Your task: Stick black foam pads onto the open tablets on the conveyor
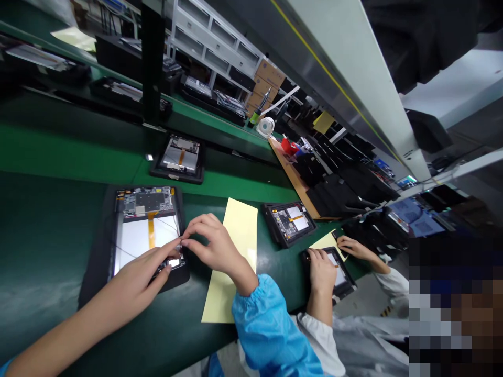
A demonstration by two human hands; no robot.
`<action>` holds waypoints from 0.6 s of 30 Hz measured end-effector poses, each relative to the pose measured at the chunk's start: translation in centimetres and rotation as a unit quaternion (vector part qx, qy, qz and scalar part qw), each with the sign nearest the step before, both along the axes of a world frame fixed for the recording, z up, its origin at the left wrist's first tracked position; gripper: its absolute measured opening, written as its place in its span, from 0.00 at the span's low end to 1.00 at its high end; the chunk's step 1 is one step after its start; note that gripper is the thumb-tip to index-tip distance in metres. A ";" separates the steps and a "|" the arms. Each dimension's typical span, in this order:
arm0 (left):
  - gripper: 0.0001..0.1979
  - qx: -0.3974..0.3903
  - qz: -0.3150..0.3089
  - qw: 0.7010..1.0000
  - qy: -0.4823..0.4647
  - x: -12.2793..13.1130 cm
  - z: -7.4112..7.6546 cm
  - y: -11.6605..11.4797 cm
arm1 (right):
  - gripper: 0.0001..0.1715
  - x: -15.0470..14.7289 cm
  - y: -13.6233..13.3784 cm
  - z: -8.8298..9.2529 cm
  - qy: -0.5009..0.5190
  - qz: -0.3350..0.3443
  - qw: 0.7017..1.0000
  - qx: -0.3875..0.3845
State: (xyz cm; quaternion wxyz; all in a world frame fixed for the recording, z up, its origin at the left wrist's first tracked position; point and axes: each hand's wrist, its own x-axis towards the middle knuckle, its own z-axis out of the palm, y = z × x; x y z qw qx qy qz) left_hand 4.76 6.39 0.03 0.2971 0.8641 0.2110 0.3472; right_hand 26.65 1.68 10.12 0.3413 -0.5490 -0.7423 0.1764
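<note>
An opened tablet (133,241) lies in a black tray (178,277) in front of me, its circuit board (147,201) at the far end and an orange flat cable (151,230) running over a bright silver panel. My left hand (147,269) rests across the tablet's near right corner, fingers stretched out and thumb apart, index fingertip at the right edge. Meeting it there, my right hand (214,243) pinches thumb and index together; whatever is between them is too small to make out. Thin dark wires cross the panel. Part of the tablet's lower end is hidden under my left hand.
A yellow sheet (241,230) lies right of the tablet, under my right forearm. Other opened tablets (181,154) (293,219) sit in trays behind and to the right. A co-worker's hands (323,269) handle another tablet at right. A shelf edge (220,133) runs along the back.
</note>
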 end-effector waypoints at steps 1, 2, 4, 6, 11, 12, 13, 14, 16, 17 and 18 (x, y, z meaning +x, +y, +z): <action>0.23 0.000 -0.001 1.000 0.001 0.0 0.3 0.0 | 0.04 0.1 -0.1 0.2 0.007 0.005 1.000 0.004; 0.23 -0.002 -0.002 1.000 0.001 0.0 0.6 0.0 | 0.04 0.1 -0.3 0.5 0.016 0.007 1.000 0.007; 0.26 -0.003 -0.005 1.000 0.005 0.1 1.3 -0.1 | 0.05 0.2 -0.8 1.2 0.040 0.001 0.999 0.014; 0.28 0.009 -0.009 1.000 0.004 0.2 1.8 -0.3 | 0.05 -0.1 -1.6 1.7 0.078 -0.019 0.997 0.017; 0.30 0.027 -0.023 0.999 0.007 0.4 1.4 -0.7 | 0.05 -2.0 -3.7 2.1 0.226 -0.119 0.967 0.025; 0.30 0.002 -0.018 1.000 0.014 0.3 1.2 -0.6 | 0.05 -2.4 -4.0 2.1 0.255 -0.143 0.956 0.036; 0.31 -0.031 -0.009 0.999 0.020 0.1 1.0 -0.5 | 0.05 -2.7 -4.3 2.0 0.285 -0.169 0.942 0.051; 0.32 -0.066 0.001 0.997 0.027 -0.1 0.9 -0.3 | 0.06 -2.9 -4.5 2.0 0.315 -0.199 0.925 0.070; 0.31 -0.108 0.023 0.993 0.030 -0.9 0.9 0.2 | 0.08 -3.0 -4.9 2.0 0.374 -0.252 0.888 0.089; 0.28 -0.109 0.025 0.993 0.027 -1.3 1.1 0.4 | 0.09 -3.1 -5.1 1.9 0.402 -0.273 0.870 0.079; 0.25 -0.100 0.023 0.994 0.024 -1.8 1.3 0.6 | 0.11 -3.1 -5.2 1.8 0.431 -0.285 0.855 0.050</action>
